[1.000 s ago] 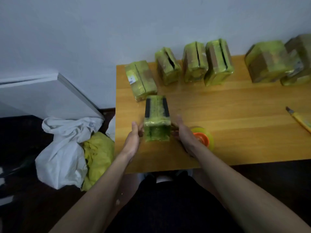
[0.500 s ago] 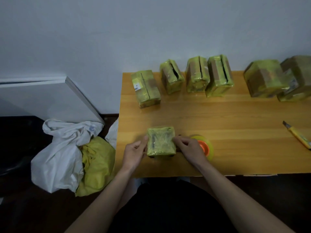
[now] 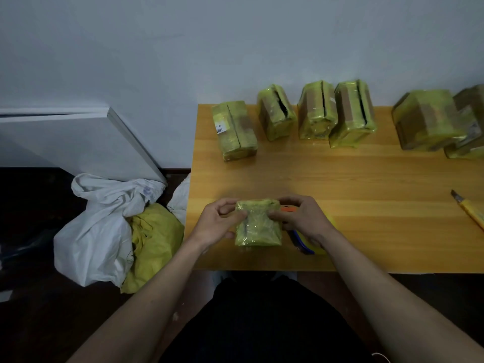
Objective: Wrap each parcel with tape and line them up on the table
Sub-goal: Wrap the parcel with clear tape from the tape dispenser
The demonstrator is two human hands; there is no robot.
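While six finished parcels stand along the far edge of the orange wooden table (image 3: 366, 205), against the pale wall, the one in hand sits close to the near edge, where both hands can work it without reaching. This small yellow-green, tape-wrapped parcel (image 3: 258, 224) lies well apart from the row of wrapped cardboard parcels (image 3: 314, 113) (which look done, lined up side by side at the back of the table), so it reads as the piece in progress; whether it rests on the table or is lifted just off it cannot be told.

The left hand (image 3: 217, 226) holds the parcel's left side, its fingers curled in and its fingertips pressing the upper left face, probably smoothing tape down. The right hand (image 3: 301, 221) grips the right side likewise, fingers bent over the top edge and thumb against the front face. Both hands are closed narrowly round the parcel, not spread.

Just behind and beside the right hand, touching or nearly touching the parcel, lies the yellow tape roll with an orange core (image 3: 311, 239), kept within reach on the table for the next strip. A yellow-handled utility knife (image 3: 468, 210) lies at the table's right edge, well apart from the hands. Off the table's left edge, on the dark floor, sits a crumpled white plastic bag (image 3: 99, 231) with a yellow bag (image 3: 154, 242) against it.
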